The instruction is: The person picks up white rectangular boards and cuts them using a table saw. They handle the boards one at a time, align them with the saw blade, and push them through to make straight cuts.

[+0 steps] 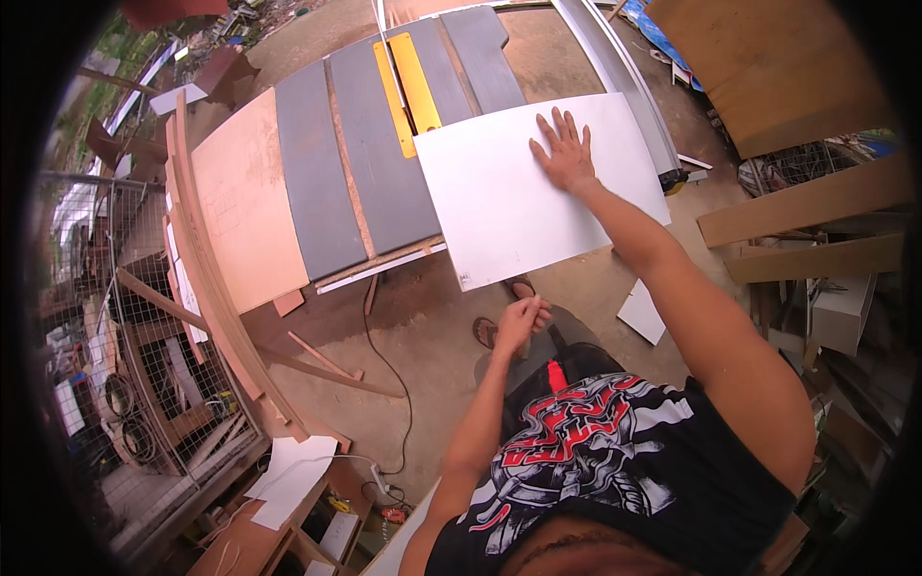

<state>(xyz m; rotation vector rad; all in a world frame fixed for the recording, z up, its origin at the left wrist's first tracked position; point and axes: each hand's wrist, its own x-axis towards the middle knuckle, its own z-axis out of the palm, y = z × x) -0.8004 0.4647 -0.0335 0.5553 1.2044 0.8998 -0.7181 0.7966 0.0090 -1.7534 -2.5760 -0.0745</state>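
A white rectangular panel [499, 202] lies flat on the right part of a grey table saw [360, 163] that has a yellow insert [408, 86]. My right hand [565, 154] rests palm down on the panel's far right area, fingers spread. My left hand [521, 322] hovers just below the panel's near edge, fingers curled loosely together, with nothing clearly in it. Under it a sandalled foot shows on the floor.
A pale plywood sheet [245, 206] and curved wooden strips [206, 269] sit left of the saw. A power cord [389, 370] runs across the concrete floor. White offcuts [642, 312] lie on the floor; wooden boards [807, 206] and a large plywood sheet [768, 67] stand right.
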